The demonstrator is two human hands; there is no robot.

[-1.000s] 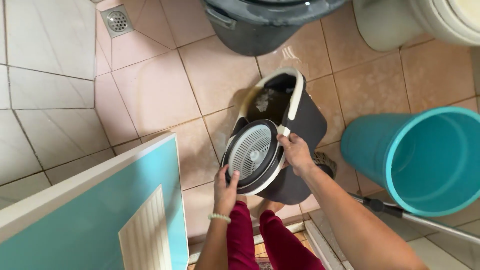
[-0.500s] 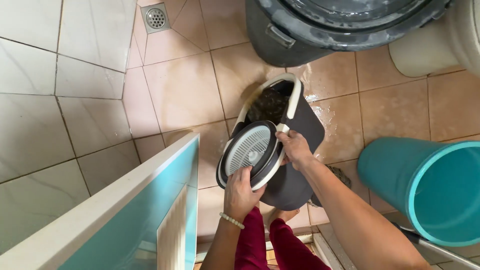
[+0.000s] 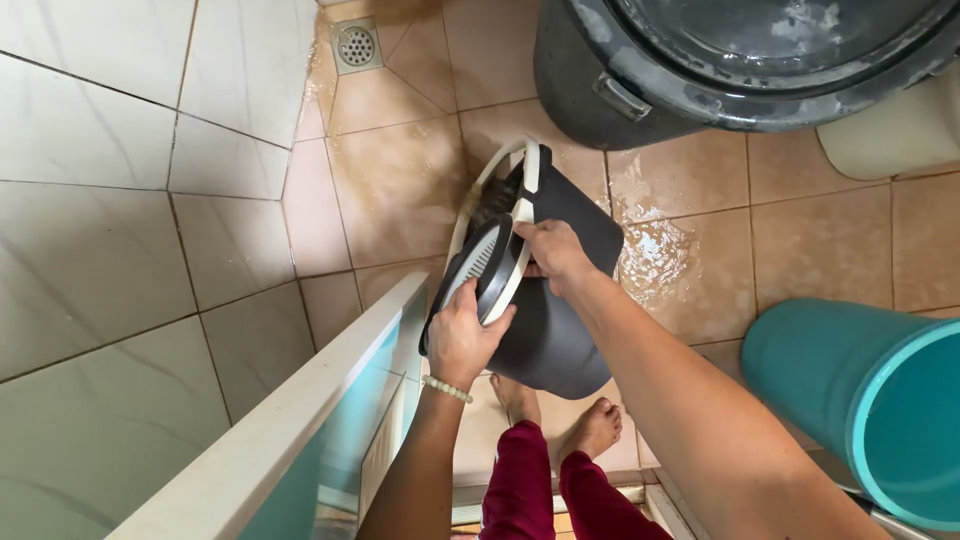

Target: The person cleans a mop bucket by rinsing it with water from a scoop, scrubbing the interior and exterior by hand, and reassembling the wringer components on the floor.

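A dark grey mop bucket [image 3: 560,330] with a white rim and a round white spinner basket [image 3: 478,262] is tipped far onto its side over the tiled floor. My left hand [image 3: 462,338] grips the bucket's near rim by the spinner basket. My right hand [image 3: 552,252] holds the white rim at the bucket's upper side. Brownish dirty water [image 3: 400,190] spreads from the bucket's mouth across the tiles toward the floor drain [image 3: 356,45].
A large dark grey bin [image 3: 720,70] holding water stands at the top right. A teal bucket [image 3: 870,410] lies at the right. A white and teal door [image 3: 310,440] edge is at the lower left, tiled wall [image 3: 120,200] to the left. My bare feet [image 3: 590,425] stand below.
Both hands have tilted the mop bucket much further onto its side, and dirty water now runs out over the floor toward the drain. The view shifted right and down.
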